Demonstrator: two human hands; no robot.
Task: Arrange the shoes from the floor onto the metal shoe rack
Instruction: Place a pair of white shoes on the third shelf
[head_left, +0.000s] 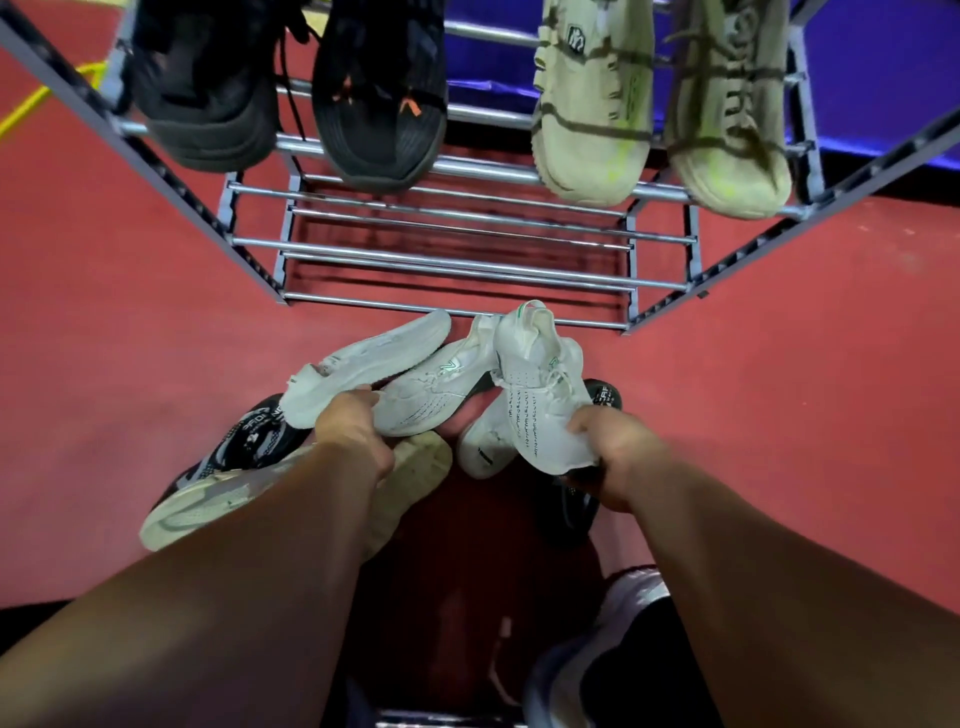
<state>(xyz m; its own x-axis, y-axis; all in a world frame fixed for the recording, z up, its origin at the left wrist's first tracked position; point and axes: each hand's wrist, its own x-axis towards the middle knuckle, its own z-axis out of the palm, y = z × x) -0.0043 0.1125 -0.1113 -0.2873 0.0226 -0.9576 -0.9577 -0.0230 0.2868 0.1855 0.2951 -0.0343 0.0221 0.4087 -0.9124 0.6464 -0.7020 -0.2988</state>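
Note:
My left hand (353, 431) grips a white sneaker (431, 384) by its heel end, low over the red floor. My right hand (613, 452) grips a second white sneaker (540, 384) with green trim, held toe up. Beside them lies a white shoe on its side (363, 358), sole outward. The metal shoe rack (457, 265) stands just beyond, its lower rails bare. On its upper rails sit two black shoes (291, 83) at left and two beige shoes (660, 98) at right.
A black and white sneaker (223, 467) lies on the floor under my left forearm, with a beige shoe (415, 467) next to it. Black shoes (602, 400) lie under the right-hand sneaker. A blue wall panel (883, 78) stands behind the rack.

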